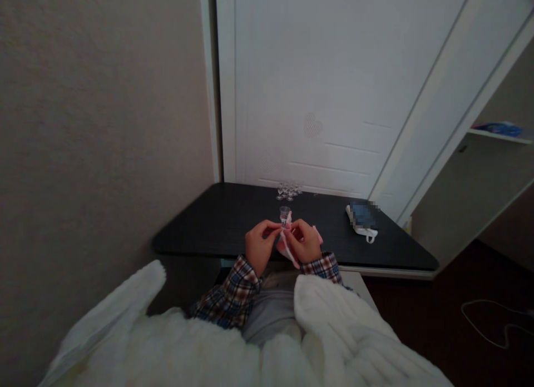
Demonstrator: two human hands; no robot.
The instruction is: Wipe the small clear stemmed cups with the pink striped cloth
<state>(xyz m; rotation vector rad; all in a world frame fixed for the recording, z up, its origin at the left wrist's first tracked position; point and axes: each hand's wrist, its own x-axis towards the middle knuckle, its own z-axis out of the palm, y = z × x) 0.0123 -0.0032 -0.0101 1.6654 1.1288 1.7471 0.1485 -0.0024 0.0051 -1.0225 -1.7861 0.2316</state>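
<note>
Both hands meet over the front part of the black table. My left hand (259, 246) has its fingers closed in a pinch at the stem of a small clear goblet (285, 211), whose bowl points up. My right hand (305, 243) is closed on a pink cloth (317, 233) with white parts, which lies against the goblet and hangs down between the hands. The goblet's base is hidden by the fingers and the cloth. Farther back on the table, several small clear goblets (289, 191) stand in a cluster near the white panel.
The black table (200, 231) has rounded corners and backs onto a white panel (275, 87). A white case with a dark, blurred top (362, 219) lies at the right. A beige wall (125, 125) rises on the left. A white cable (484, 302) lies on the floor, far right.
</note>
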